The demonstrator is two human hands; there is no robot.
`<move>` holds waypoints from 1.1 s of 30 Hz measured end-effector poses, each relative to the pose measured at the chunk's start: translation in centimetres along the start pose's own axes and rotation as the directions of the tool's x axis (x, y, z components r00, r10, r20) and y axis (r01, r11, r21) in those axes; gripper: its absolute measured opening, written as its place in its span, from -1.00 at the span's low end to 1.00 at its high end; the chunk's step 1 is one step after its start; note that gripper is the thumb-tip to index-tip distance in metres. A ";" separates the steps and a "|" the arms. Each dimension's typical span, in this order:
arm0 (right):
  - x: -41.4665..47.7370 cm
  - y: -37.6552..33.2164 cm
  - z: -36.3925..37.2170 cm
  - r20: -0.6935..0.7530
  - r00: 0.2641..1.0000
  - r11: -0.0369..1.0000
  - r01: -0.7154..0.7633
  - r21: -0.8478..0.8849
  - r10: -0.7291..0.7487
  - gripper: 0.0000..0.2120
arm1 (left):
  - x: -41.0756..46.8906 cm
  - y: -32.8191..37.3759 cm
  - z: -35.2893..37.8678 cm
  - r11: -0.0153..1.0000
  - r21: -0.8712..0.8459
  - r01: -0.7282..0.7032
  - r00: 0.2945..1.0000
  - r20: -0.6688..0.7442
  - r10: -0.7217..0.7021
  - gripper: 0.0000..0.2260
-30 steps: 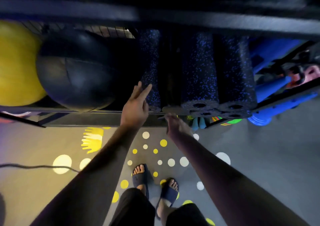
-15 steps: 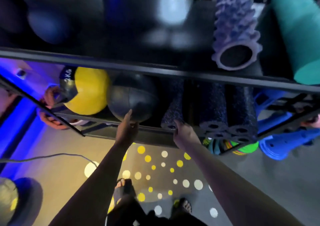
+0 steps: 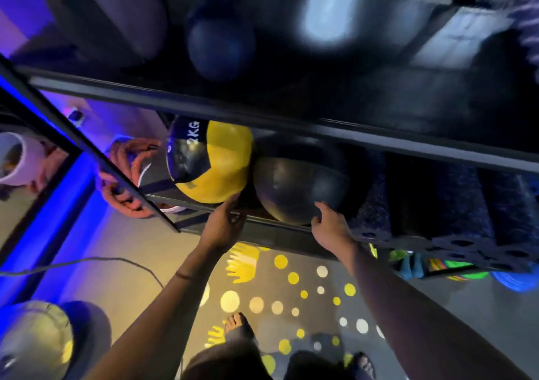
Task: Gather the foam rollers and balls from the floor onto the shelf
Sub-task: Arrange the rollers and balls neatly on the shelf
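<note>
A black shelf rack (image 3: pixel 291 231) fills the view. On its middle level a dark ball (image 3: pixel 300 181) sits beside a yellow and black 2 kg ball (image 3: pixel 215 164). My left hand (image 3: pixel 224 225) reaches under the gap between the two balls, fingers extended, touching the shelf edge. My right hand (image 3: pixel 329 222) touches the lower right side of the dark ball with relaxed fingers. Right of the ball lie several black foam rollers with blue speckles (image 3: pixel 455 204), ends facing me. Another dark ball (image 3: pixel 221 44) rests on the upper level.
A grey and yellow ball (image 3: pixel 35 339) lies on the floor at lower left, next to a cable (image 3: pixel 87 263). Orange rope (image 3: pixel 128 175) coils left of the rack. Blue and green items (image 3: pixel 455 269) sit under the rollers. My sandalled feet (image 3: pixel 239 330) stand on a dotted mat.
The view has tilted up and left. Both hands have shifted left from the roller ends to the dark ball; my right hand now touches its side.
</note>
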State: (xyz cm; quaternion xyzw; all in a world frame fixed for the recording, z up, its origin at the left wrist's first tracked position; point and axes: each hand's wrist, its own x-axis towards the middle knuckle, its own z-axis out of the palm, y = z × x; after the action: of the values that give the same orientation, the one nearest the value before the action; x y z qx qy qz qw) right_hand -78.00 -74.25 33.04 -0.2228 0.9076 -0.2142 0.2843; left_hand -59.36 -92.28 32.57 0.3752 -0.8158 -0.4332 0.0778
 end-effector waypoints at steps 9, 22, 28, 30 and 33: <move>1.5 -2.7 2.9 -0.089 0.995 0.998 -0.046 0.037 0.049 -0.51 | 4.9 -2.2 -1.4 0.998 0.062 -0.007 0.988 0.154 -0.003 -0.54; 10.9 0.4 -0.9 0.015 0.995 0.984 0.102 -0.147 -0.101 -0.29 | 6.1 1.2 3.4 0.997 0.075 -0.012 0.966 0.259 -0.007 -0.52; 9.7 4.3 2.4 -0.030 0.988 0.943 0.136 -0.304 -0.153 -0.19 | 5.9 0.2 7.5 0.991 0.000 0.135 0.971 0.201 -0.133 -0.50; 7.5 5.4 3.3 -0.044 0.982 0.932 0.157 -0.327 -0.181 -0.19 | 5.9 -0.2 8.5 0.979 -0.038 0.199 0.969 0.155 -0.191 -0.41; 4.7 6.6 4.2 -0.079 0.967 0.927 0.208 -0.312 -0.244 -0.26 | 6.2 0.5 10.0 0.959 -0.122 0.257 0.966 0.060 -0.252 -0.26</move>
State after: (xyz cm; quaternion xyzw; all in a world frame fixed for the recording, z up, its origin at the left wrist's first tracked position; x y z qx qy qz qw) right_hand -80.80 -72.51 24.51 -0.3538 0.9128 -0.1174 0.1669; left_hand -68.46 -89.85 25.61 0.4617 -0.7327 -0.4993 0.0275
